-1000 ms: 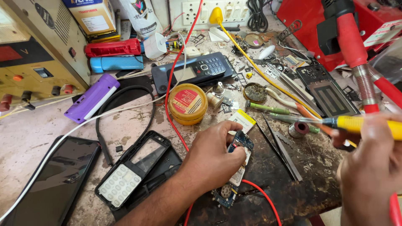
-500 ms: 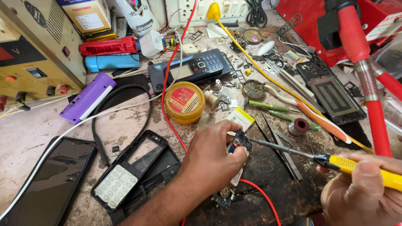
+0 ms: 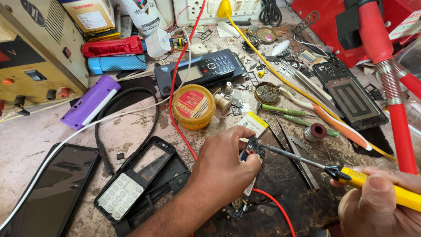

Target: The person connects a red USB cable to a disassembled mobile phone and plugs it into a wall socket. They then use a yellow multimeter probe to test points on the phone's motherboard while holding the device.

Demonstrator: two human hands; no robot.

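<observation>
Right hand [image 3: 379, 204], bottom corner, is wrapped around a yellow-handled soldering iron [image 3: 351, 175], its tip touching the small circuit board [image 3: 251, 153]. The board sits on the dark patch of the bench [image 3: 35, 136], mostly tucked under the left hand [image 3: 226, 164], which pins it down with fingers curled over it; only its top edge and bottom end peek out. Left of that, an empty phone housing [image 3: 131, 182]. Further back, a round yellow tin [image 3: 193, 106] and a dark keypad phone [image 3: 201, 70].

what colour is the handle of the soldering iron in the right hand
Yellow, with a black collar: the soldering iron in the right hand, head view.
</observation>
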